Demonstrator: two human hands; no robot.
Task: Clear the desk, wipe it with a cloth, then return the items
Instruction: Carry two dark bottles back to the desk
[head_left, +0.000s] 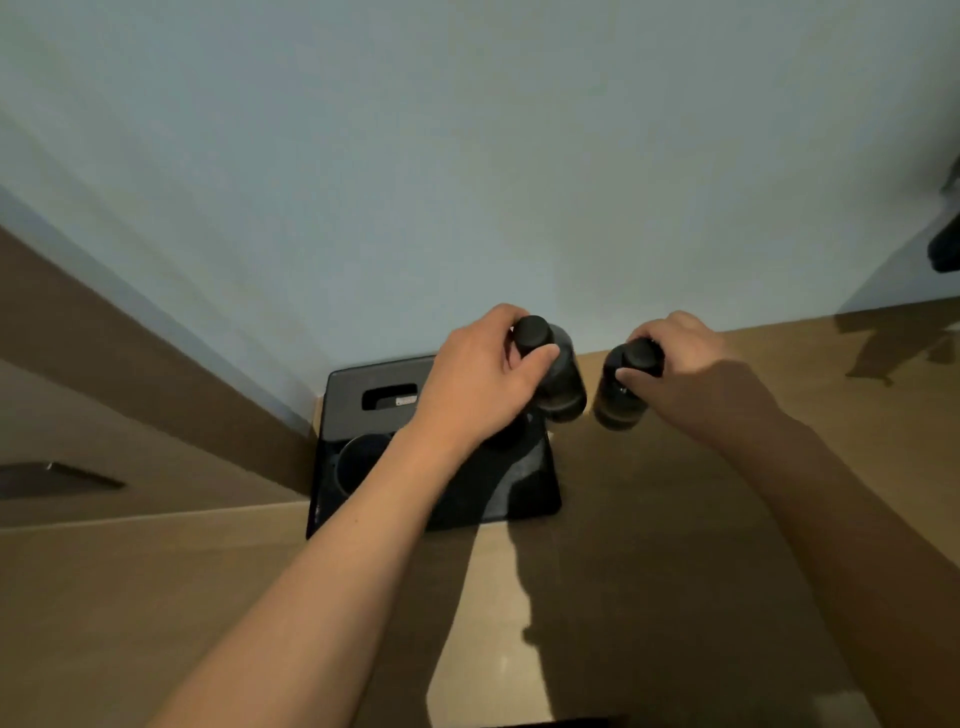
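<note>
Two dark bottles with black caps are held near the wall at the back of the wooden desk (597, 597). My left hand (483, 374) grips the cap end of the left bottle (563, 384), which hangs tilted over the right edge of a black tray (524, 488). My right hand (685, 364) grips the cap of the right bottle (621, 400), just right of the tray and above the desk. A dark cup (358, 462) stands in the tray, partly hidden by my left forearm.
The tray sits in the desk's back left corner against a pale wall (467, 182). A slot with a small label (389, 399) marks the tray's raised back part. A dark object (948, 244) hangs at the far right edge. A lower wooden surface (130, 467) lies left.
</note>
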